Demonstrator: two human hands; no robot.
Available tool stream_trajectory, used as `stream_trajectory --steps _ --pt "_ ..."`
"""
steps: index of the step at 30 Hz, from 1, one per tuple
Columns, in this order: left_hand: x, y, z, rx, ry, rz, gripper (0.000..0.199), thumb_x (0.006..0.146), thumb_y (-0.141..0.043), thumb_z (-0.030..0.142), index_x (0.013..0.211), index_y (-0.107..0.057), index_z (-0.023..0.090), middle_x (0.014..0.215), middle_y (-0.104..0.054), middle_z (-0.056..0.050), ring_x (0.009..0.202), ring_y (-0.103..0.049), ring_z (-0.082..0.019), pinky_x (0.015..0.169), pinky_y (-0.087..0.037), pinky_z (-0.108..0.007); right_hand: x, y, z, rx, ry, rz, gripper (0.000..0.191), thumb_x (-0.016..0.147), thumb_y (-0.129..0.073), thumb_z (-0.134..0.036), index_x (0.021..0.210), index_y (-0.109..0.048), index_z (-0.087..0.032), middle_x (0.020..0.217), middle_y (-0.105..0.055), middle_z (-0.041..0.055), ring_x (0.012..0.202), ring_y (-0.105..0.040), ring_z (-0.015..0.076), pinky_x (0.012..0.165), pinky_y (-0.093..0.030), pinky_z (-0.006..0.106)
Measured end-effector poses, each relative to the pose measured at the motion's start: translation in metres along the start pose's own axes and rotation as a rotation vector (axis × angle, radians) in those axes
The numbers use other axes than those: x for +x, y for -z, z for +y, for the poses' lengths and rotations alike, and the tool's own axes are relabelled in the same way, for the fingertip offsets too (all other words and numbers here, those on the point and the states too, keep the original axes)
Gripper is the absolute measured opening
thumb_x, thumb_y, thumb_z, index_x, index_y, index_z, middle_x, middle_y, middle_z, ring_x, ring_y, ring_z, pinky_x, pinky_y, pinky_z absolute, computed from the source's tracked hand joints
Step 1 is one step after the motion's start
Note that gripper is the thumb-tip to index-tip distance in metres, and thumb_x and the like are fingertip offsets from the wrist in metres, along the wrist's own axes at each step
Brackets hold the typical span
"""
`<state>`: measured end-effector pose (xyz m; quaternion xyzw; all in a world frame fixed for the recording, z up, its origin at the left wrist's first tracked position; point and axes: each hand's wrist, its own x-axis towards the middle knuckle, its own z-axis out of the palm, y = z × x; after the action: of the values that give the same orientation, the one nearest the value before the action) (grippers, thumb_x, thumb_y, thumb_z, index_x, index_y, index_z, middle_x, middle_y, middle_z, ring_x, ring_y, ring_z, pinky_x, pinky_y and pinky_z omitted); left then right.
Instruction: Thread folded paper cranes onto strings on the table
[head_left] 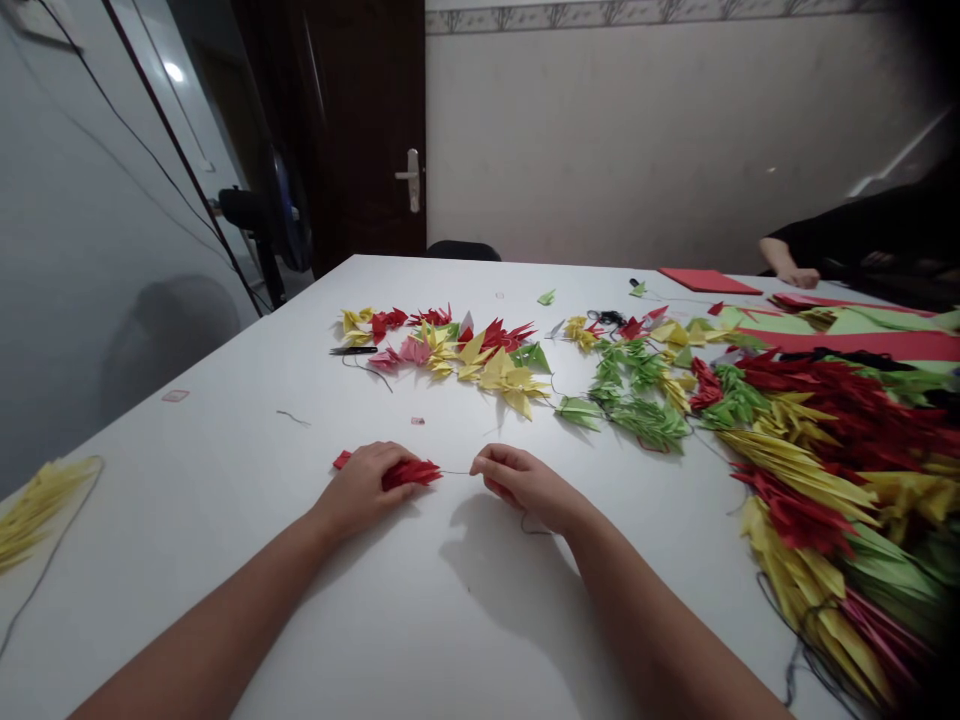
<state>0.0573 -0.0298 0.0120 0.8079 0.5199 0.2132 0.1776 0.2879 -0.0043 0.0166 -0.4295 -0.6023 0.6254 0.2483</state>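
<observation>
My left hand [364, 490] is wrapped over a short row of red folded paper pieces [411, 473] lying on the white table. Red tips stick out on both sides of the fingers. From the right end of the row a thin dark thread [454, 472] runs straight to my right hand [531, 488], which pinches it between thumb and forefinger. A loose loop of the thread hangs below the right palm and touches the tabletop. Part of the red row is hidden under my left fingers.
Strung yellow, red and pink paper pieces [480, 352] lie beyond my hands, with green ones [637, 390] to their right. A large pile [825, 440] fills the right side. Small scissors [354, 350] and a yellow bundle [41, 505] lie leftward. Another person's hand [796, 277] rests at far right.
</observation>
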Motion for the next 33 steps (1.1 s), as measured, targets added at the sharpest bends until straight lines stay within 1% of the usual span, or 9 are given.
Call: stream_trajectory --steps 5,9,14,19,21,23,25,28,33 --pt "-0.002 0.0 0.002 -0.002 0.04 0.035 0.045 0.076 -0.051 0.051 0.11 -0.053 0.022 0.107 -0.06 -0.006 0.099 -0.054 -0.022 0.085 -0.041 -0.036 -0.001 0.0 -0.003 0.121 -0.128 0.06 0.01 0.068 -0.045 -0.024 0.077 -0.047 -0.019 0.052 -0.038 -0.0072 0.041 -0.026 0.0051 0.04 -0.014 0.02" --pt "0.0 -0.002 0.005 0.026 0.06 0.072 0.039 0.081 -0.045 0.049 0.108 -0.054 0.023 0.106 -0.062 -0.004 0.098 -0.054 -0.021 0.085 -0.041 -0.036 -0.002 0.003 -0.002 0.205 -0.097 0.028 0.016 0.061 -0.047 -0.017 0.075 -0.043 -0.02 0.054 -0.041 -0.008 0.042 -0.026 0.0042 0.041 -0.014 0.02" --pt "0.002 -0.003 0.005 0.052 0.031 0.058 0.031 0.084 -0.04 0.043 0.1 -0.058 0.022 0.1 -0.064 -0.003 0.093 -0.056 -0.019 0.084 -0.04 -0.036 0.0 0.003 0.002 0.197 -0.002 -0.035 0.029 0.062 -0.062 -0.023 0.081 -0.041 -0.021 0.068 -0.057 -0.005 0.045 -0.033 0.0038 0.043 -0.02 0.019" --pt "0.001 -0.002 0.005 0.059 0.022 0.05 0.024 0.083 -0.041 0.034 0.095 -0.058 0.021 0.096 -0.065 -0.003 0.09 -0.057 -0.019 0.084 -0.04 -0.036 0.006 0.001 0.008 0.173 0.006 0.099 0.034 0.06 -0.068 -0.037 0.071 -0.041 -0.019 0.067 -0.063 -0.0004 0.04 -0.032 0.0035 0.042 -0.019 0.02" --pt "0.0 -0.003 0.007 0.059 0.039 0.053 0.021 0.081 -0.042 0.029 0.092 -0.057 0.02 0.092 -0.065 -0.003 0.087 -0.057 -0.019 0.082 -0.041 -0.036 0.008 -0.001 0.01 0.163 0.025 0.151 0.033 0.06 -0.068 -0.04 0.069 -0.046 -0.018 0.066 -0.063 0.0002 0.043 -0.037 0.0047 0.043 -0.02 0.02" --pt "-0.001 -0.004 0.008 0.049 0.062 0.058 0.019 0.079 -0.042 0.026 0.09 -0.056 0.019 0.089 -0.064 -0.003 0.083 -0.057 -0.018 0.078 -0.043 -0.034 0.009 -0.003 0.011 0.123 0.057 0.203 0.03 0.061 -0.068 -0.04 0.07 -0.052 -0.016 0.066 -0.062 0.0008 0.051 -0.045 0.0075 0.047 -0.025 0.02" --pt "-0.002 -0.004 0.008 0.037 0.082 0.065 0.018 0.078 -0.042 0.025 0.09 -0.055 0.019 0.088 -0.063 -0.003 0.08 -0.056 -0.018 0.074 -0.044 -0.033 0.01 -0.005 0.011 0.08 0.077 0.253 0.027 0.062 -0.067 -0.04 0.071 -0.057 -0.016 0.065 -0.061 0.0008 0.056 -0.048 0.0093 0.05 -0.029 0.021" --pt "-0.002 -0.005 0.008 0.037 0.087 0.074 0.016 0.077 -0.042 0.023 0.088 -0.053 0.019 0.086 -0.062 -0.003 0.078 -0.056 -0.017 0.071 -0.044 -0.032 0.009 -0.008 0.008 0.099 0.068 0.276 0.027 0.063 -0.065 -0.04 0.071 -0.059 -0.016 0.062 -0.059 0.0002 0.051 -0.043 0.008 0.048 -0.028 0.021" --pt "-0.001 -0.006 0.011 0.088 0.07 0.047 0.013 0.078 -0.043 0.028 0.079 -0.051 0.019 0.074 -0.059 -0.002 0.067 -0.053 -0.016 0.064 -0.042 -0.03 0.005 -0.009 -0.001 0.213 0.029 0.179 0.025 0.064 -0.062 -0.034 0.081 -0.059 -0.017 0.06 -0.054 -0.0031 0.039 -0.023 0.0027 0.039 -0.015 0.021"
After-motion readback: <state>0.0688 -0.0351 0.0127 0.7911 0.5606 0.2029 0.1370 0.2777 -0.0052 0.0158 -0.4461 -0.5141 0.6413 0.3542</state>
